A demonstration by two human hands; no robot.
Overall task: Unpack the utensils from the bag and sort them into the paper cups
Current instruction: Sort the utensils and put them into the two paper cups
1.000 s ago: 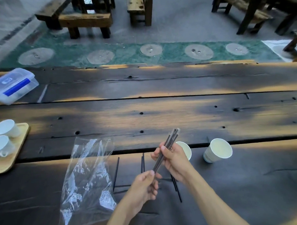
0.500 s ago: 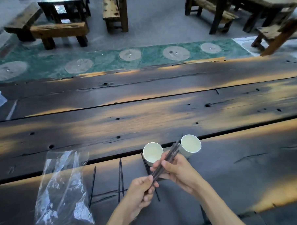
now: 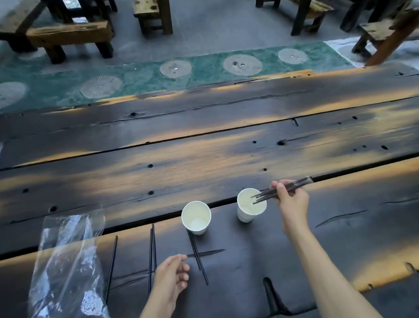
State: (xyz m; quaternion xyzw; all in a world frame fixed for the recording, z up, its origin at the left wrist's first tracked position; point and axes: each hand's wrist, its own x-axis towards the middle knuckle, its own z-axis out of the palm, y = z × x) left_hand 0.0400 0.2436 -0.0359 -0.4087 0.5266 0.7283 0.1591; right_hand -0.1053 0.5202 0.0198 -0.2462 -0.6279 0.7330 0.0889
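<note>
My right hand (image 3: 292,201) grips a bundle of dark chopsticks (image 3: 298,183), held nearly level, their thin tips over the mouth of the right paper cup (image 3: 248,213). The left paper cup (image 3: 196,218) stands upright with nothing visible inside. My left hand (image 3: 171,277) hovers low over the table with fingers apart, holding nothing. Several loose black chopsticks lie on the table: one (image 3: 111,264) by the bag, a pair (image 3: 152,250), and another pair (image 3: 198,256) below the left cup. The clear plastic bag (image 3: 67,273) lies flat at the left.
The dark plank table (image 3: 203,159) stretches far ahead and to the right. Beyond its far edge are a green mat with round discs (image 3: 199,68) and wooden benches (image 3: 68,35).
My left hand let go of the chopstick bundle and dropped toward the table. My right hand carried the bundle right, tips over the right cup. The view shifted right.
</note>
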